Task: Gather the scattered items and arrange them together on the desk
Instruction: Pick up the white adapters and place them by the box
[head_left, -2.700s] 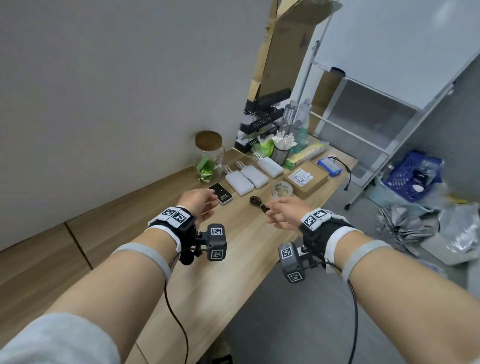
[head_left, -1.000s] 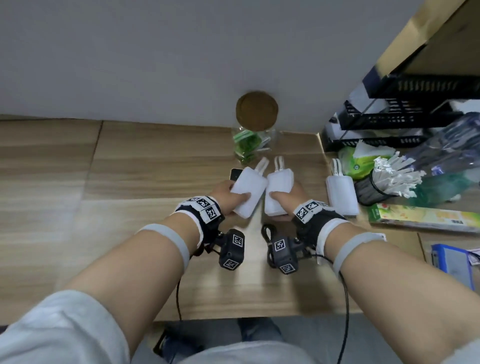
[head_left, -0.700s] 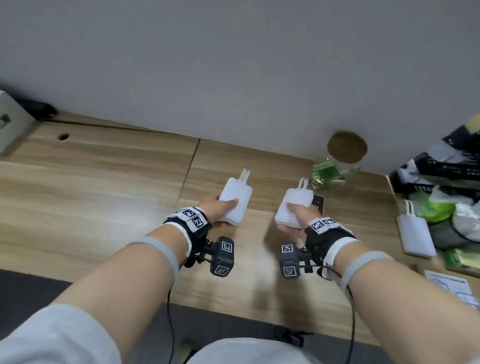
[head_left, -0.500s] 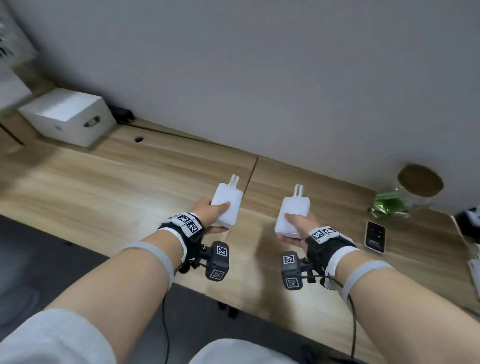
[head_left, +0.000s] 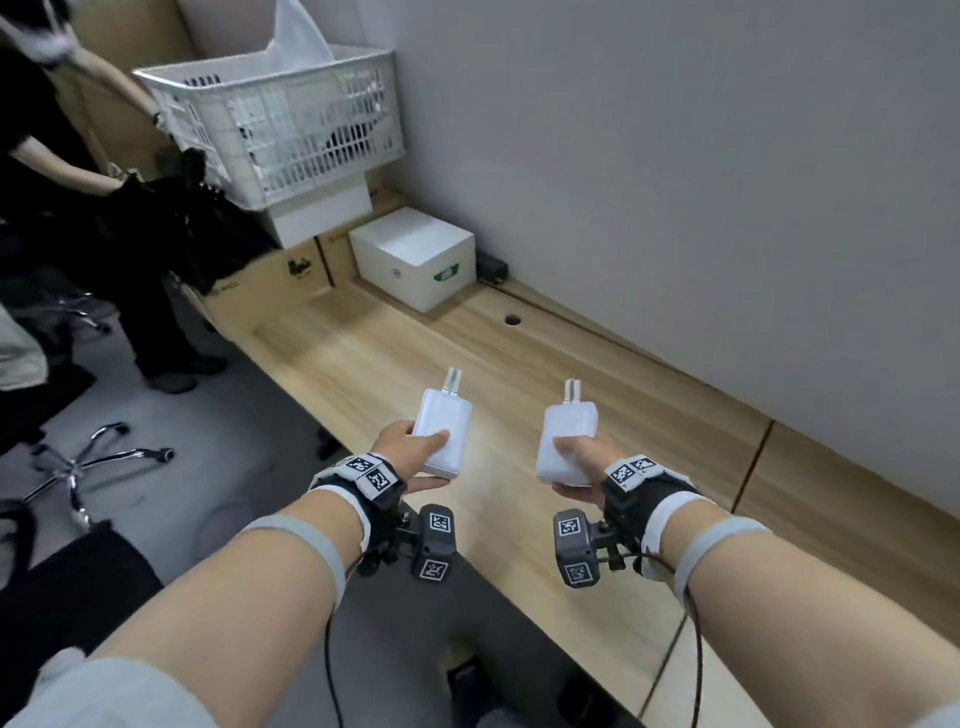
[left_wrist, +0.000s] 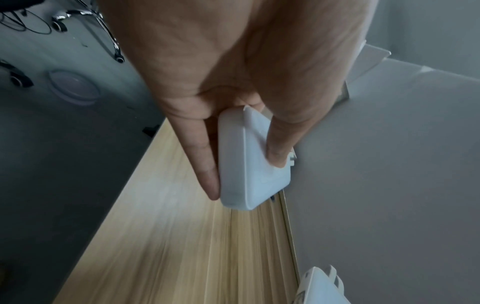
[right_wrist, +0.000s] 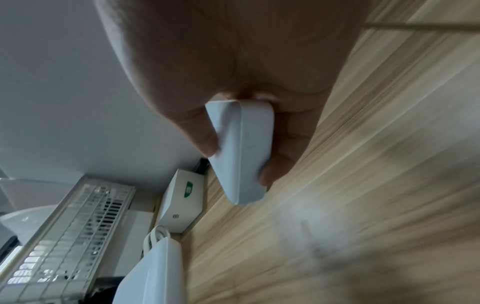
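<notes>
No legible words or numbers in any view. White box (head_left: 413, 254) on worktop (head_left: 363, 364), well beyond both grips: green label and small dark mark on side, too small to read. Cardboard carton (head_left: 270, 275) left of white box: dark printed logo, blurred, unreadable. Wrist bands (head_left: 371, 470) and camera housings (head_left: 436, 543) behind grips: black-and-white square fiducial markers, patterns only, no text.
</notes>
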